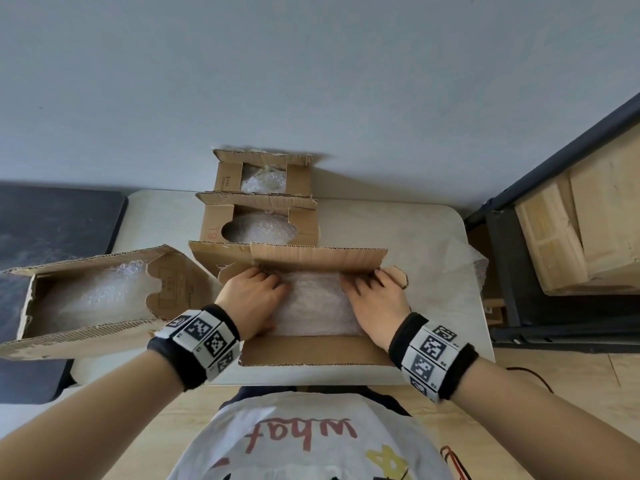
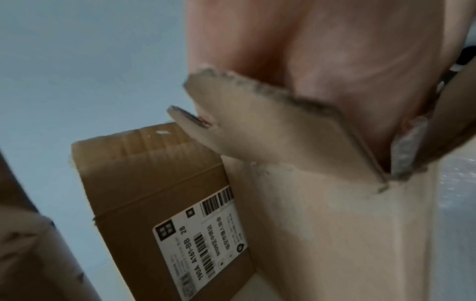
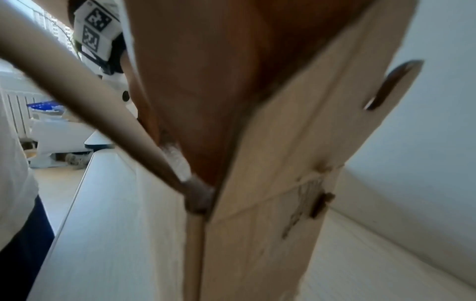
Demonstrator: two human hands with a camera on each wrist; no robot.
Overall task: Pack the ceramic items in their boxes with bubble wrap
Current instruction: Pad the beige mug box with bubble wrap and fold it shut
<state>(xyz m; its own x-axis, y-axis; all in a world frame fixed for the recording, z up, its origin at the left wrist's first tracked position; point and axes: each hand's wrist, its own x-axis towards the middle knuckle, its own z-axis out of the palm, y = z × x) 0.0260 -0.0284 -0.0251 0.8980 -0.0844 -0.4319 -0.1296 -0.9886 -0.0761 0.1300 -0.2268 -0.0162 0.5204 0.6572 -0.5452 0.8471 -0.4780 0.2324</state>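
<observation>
An open cardboard box [image 1: 311, 353] stands at the table's near edge, its far flap [image 1: 318, 258] upright. Inside lies a bundle of bubble wrap [image 1: 317, 308]; whatever it wraps is hidden. My left hand [image 1: 254, 294] rests on the bundle's left side and my right hand [image 1: 375, 296] on its right side, fingers pointing at the far flap and pressing down on the wrap. In the left wrist view the palm [image 2: 335, 61] sits just above a side flap [image 2: 270, 130]. A strip of wrap [image 3: 177, 160] shows under the palm in the right wrist view.
Three more open boxes hold bubble wrap: one at the left [image 1: 97, 296], one behind [image 1: 259, 226], one at the wall [image 1: 263, 174]. A loose sheet of wrap [image 1: 464, 268] lies at the table's right. A dark shelf frame [image 1: 502, 258] stands to the right.
</observation>
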